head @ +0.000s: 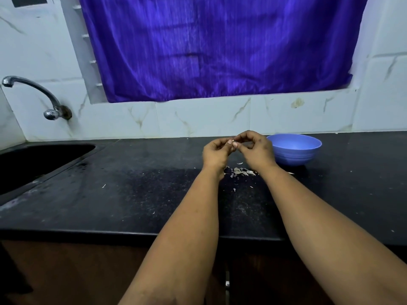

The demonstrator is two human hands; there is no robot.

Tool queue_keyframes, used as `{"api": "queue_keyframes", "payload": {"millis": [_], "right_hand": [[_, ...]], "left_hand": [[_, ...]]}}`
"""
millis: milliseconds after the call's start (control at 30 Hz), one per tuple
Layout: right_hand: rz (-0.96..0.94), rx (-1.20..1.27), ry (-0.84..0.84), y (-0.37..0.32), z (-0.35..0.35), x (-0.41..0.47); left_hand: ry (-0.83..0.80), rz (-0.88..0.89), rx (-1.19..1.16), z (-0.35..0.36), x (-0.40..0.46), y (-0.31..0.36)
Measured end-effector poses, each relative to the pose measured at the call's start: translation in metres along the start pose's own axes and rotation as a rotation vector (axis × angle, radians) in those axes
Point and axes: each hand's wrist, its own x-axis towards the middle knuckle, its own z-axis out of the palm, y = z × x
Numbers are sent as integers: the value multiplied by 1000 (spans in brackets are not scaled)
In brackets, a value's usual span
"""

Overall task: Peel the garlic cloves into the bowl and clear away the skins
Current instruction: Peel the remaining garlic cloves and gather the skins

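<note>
Peeling step, in progress. Garlic clove (232, 143): small, pale, held just left of the blue bowl (295, 150) and above the counter. Left hand (214, 154): fingers curled, pinching the clove. Right hand (255, 148): fingertips curled onto the same clove, apparently picking at its skin. Skins (241, 172): loose heap on the black countertop (123, 183), just left of the bowl's base. Next move, judged: strip the remaining skin, then drop the clove rightward into the bowl; heap to clear afterwards.
</note>
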Motion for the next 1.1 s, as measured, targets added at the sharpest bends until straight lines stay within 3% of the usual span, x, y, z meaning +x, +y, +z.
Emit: {"api": "queue_keyframes", "payload": {"millis": [400,733,1100], "right_hand": [[-40,2,-43,-5,-4,0],[-9,-260,-127,-7,-1,1],[54,-322,-191,-6,1,1]], "left_hand": [[-9,-93,-92,0,0,5],[-46,-113,-172,-1,0,5],[-64,-133,-186,1,-2,6]]}}
